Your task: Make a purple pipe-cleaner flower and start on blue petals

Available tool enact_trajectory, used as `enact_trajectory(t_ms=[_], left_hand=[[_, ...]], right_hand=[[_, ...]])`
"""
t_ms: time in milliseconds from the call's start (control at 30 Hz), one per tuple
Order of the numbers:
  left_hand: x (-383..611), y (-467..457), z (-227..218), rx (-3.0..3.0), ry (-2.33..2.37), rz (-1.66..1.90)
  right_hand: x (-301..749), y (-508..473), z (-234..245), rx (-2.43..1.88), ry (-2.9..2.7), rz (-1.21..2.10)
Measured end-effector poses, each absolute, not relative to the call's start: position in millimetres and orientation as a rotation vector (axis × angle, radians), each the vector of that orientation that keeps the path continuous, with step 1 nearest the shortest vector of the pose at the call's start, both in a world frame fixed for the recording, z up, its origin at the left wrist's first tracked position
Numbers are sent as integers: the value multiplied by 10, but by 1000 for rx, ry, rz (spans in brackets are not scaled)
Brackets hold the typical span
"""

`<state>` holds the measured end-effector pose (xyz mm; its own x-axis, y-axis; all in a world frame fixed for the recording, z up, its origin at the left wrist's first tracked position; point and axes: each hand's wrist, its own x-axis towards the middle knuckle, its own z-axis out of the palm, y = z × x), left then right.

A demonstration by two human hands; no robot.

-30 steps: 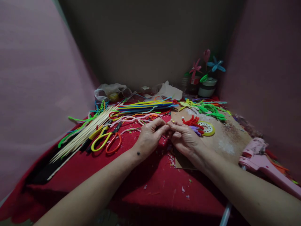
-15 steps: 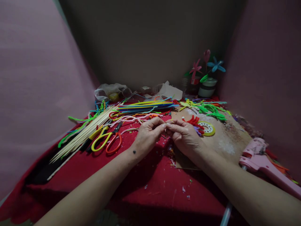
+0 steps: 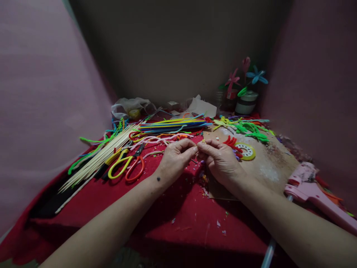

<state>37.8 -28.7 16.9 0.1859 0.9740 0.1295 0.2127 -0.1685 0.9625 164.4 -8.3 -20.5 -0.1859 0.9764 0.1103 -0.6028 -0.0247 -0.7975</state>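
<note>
My left hand [image 3: 178,160] and my right hand [image 3: 223,162] meet above the red cloth, thumbs and forefingers pinched together. Between the fingertips is something small; a yellow tip [image 3: 203,141] shows above them, and a thin dark end [image 3: 194,161] pokes out below. The fingers hide the rest, so its kind cannot be made out. Just right of my right hand lie red pipe cleaner pieces [image 3: 231,142] and a yellow tape roll [image 3: 247,152]. Left of my left hand rest scissors [image 3: 129,167] with one yellow and one red handle.
Bamboo skewers [image 3: 103,158] and a bundle of coloured pipe cleaners [image 3: 173,125] lie across the back left. Green pipe cleaner shapes [image 3: 252,132] sit on a cardboard sheet [image 3: 275,158]. A pink glue gun [image 3: 315,193] is at the right; pipe cleaner flowers [image 3: 256,76] stand behind.
The pinched fingertips have shifted slightly, with the right thumb turned a little and its hand slightly right. The yellow tip shows more clearly. Both hands stay together in the same place.
</note>
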Motion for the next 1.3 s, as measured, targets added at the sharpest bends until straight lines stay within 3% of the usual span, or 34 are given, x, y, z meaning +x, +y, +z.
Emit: enact_trajectory(t_ms=[233,667,867,1000,1100,1300], left_hand=[[338,-276,256,1503,1152,1122],[-40,23,177,1053,929,1228],[-50,32,189,1004,905,1168],[-34,26,183,1022,888,1151],[-21,10,182,1040,896,1127],[-7,3,171,1065,879,1107]], right_hand=[[1671,-89,-114,-629,-925,1471],[2208,46,491,-460,-707,1537],[2348,-140,509,-784,-1254,1244],[2422,-393,243,-1223,-2070,731],[2457,-493,-34,-1244,-2315,345],[2455,-538,-242,-1176,-2337,270]])
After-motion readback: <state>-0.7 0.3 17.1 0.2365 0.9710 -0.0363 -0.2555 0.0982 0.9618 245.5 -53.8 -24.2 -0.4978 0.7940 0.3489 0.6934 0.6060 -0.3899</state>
